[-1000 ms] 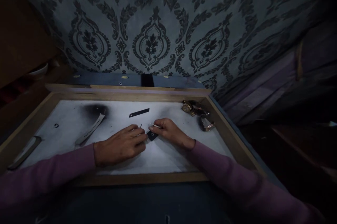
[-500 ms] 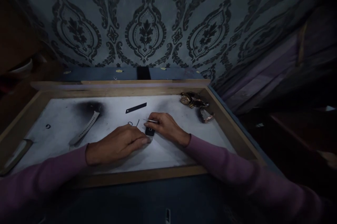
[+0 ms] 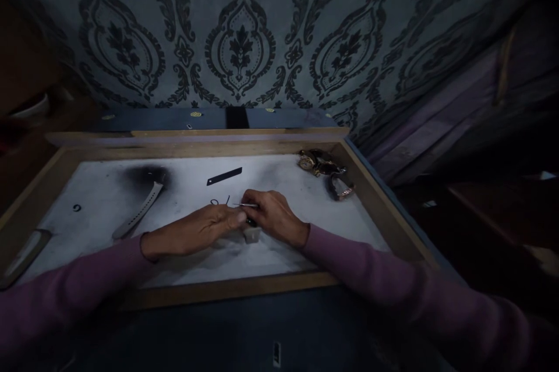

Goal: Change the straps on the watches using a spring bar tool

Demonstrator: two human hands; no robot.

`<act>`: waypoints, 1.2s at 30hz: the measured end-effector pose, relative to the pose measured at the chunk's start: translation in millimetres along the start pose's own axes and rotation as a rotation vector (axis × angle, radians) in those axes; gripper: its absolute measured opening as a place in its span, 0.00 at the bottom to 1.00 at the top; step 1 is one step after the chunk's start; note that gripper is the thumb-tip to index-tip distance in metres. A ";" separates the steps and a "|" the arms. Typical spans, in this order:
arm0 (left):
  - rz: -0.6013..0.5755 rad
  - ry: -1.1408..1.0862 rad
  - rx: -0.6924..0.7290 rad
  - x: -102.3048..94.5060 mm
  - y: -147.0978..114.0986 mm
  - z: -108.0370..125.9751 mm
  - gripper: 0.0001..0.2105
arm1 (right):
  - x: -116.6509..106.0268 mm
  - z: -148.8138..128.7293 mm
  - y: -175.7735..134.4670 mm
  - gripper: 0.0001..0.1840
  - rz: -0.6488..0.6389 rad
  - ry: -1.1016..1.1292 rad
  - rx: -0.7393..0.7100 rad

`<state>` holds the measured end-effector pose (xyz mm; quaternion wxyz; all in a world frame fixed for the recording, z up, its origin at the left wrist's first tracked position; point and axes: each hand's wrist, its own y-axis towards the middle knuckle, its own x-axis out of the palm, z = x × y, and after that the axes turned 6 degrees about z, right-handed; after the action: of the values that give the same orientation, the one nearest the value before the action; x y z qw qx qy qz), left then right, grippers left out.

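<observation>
My left hand (image 3: 198,229) is closed, thumb and fingers at the left side of a small dark watch case (image 3: 251,222), which is mostly covered by both hands. A short grey piece (image 3: 251,236) shows at its near end; whether it is strap or casing I cannot tell. My right hand (image 3: 275,215) pinches a thin light metal tool (image 3: 246,205), its tip pointing left over the case. Just beyond lie a small dark ring (image 3: 214,202) and a thin dark pin (image 3: 227,199). A grey perforated watch strap (image 3: 142,209) rests to the left.
A dark blade strip (image 3: 224,176) lies farther back on the white surface. Several watches (image 3: 321,163) are heaped at the back right corner. A small dark loop (image 3: 77,208) and an olive-grey curved object (image 3: 27,255) lie left. A raised wooden rim (image 3: 236,290) surrounds the surface.
The dark case has tilted, and its grey near end now shows. My left thumb has moved up along it. The right hand keeps the tool, shifted slightly left.
</observation>
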<state>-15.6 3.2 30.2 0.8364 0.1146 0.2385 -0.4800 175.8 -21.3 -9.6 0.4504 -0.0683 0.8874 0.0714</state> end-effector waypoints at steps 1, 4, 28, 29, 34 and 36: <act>0.009 0.086 0.039 3.2 -1.3 1.8 0.19 | 0.9 0.1 -0.9 0.06 0.001 -0.010 -0.002; 0.042 0.413 0.175 16.2 -6.5 5.5 0.12 | 3.4 0.3 -3.0 0.07 0.007 -0.038 -0.004; 0.267 0.667 0.143 34.5 -4.7 -26.5 0.21 | 2.9 12.2 10.9 0.14 0.065 0.469 0.058; 0.258 0.678 0.143 33.2 -3.5 -25.9 0.21 | 2.8 13.3 11.7 0.14 0.071 0.536 0.080; 0.241 0.687 0.192 28.6 1.7 -25.8 0.22 | -4.8 15.0 9.7 0.15 0.073 0.859 0.223; 0.233 0.686 0.203 28.2 2.5 -26.3 0.23 | -9.0 14.6 7.4 0.14 0.048 0.976 0.291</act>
<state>-9.0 -5.5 -6.9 0.7413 0.3773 0.4414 -0.3367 191.2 -10.8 -10.3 -0.0137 -0.0100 0.9964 -0.0827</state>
